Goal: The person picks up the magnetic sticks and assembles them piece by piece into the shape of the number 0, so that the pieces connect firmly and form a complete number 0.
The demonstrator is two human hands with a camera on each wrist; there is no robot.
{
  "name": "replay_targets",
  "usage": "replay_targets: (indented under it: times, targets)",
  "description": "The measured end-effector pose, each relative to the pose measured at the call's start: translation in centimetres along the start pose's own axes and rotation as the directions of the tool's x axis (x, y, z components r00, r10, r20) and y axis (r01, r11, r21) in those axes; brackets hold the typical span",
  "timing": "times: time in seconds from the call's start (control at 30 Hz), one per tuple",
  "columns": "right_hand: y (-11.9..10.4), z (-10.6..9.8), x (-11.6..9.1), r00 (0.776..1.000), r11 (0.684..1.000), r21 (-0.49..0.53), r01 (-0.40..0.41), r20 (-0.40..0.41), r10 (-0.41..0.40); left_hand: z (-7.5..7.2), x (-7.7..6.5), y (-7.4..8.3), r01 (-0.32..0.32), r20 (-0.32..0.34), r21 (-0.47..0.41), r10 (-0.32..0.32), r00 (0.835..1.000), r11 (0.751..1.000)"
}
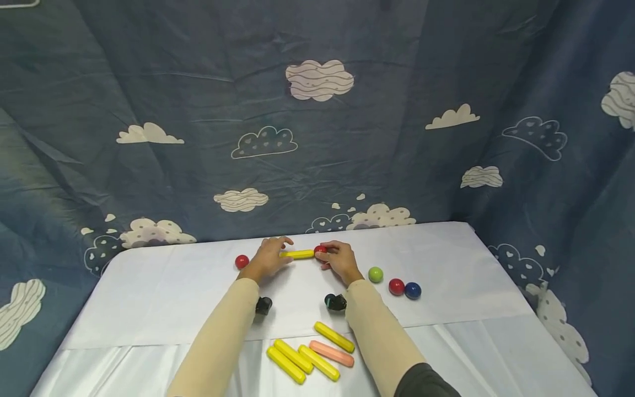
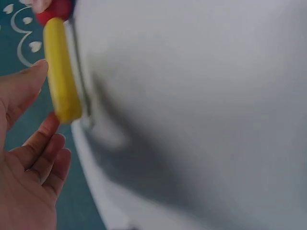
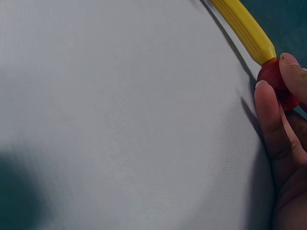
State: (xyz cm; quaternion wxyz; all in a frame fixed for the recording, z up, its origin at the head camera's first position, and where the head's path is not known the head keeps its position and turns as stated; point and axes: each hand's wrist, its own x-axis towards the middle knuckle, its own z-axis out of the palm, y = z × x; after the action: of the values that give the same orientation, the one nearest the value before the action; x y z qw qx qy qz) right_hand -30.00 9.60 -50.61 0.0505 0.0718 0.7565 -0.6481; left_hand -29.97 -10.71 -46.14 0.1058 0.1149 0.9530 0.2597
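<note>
Ball (image 1: 319, 249) right of stick (image 1: 299, 254), other sticks (image 1: 318, 363) in front, curtain (image 1: 317, 165) behind table (image 1: 446, 253)

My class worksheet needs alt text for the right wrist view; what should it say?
A right hand pinches a red ball at one end of a yellow stick, the two touching. White cloth fills most of the view; a dark teal backdrop shows at upper right.

A dark cloud-print curtain (image 1: 387, 165) hangs behind the white tablecloth (image 1: 461, 275).
</note>
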Motion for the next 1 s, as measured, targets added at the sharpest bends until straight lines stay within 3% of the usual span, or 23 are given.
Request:
replay_targets:
  times: [0.17,0.33,0.57,0.77,1.0]
  targets:
    - [0.1,-0.7,0.3,1.000,1.000,0.024,0.005,-0.005,-0.005,-2.4,-1.0,-0.7,-0.041,-0.035,0.015,0.042,0.999,0.999]
    - [0.2,-1.1,0.4,1.000,1.000,0.029,-0.003,-0.015,0.003,-3.8,-2.3,-2.6,-0.024,-0.077,-0.026,0.022,0.997,0.999]
    - [0.4,-1.0,0.5,1.000,0.999,0.035,0.013,-0.012,-0.012,-3.2,-3.2,-6.1,0.059,-0.130,-0.134,-0.077,0.988,0.989]
    - [0.4,-0.5,0.4,1.000,0.999,0.033,0.006,-0.008,-0.005,-2.4,-3.8,-7.9,0.125,-0.169,-0.205,-0.161,0.972,0.971]
    - [0.1,0.1,0.2,1.000,1.000,0.006,-0.017,-0.004,0.017,-2.1,-4.6,-8.7,0.154,-0.189,-0.155,-0.183,0.965,0.976]
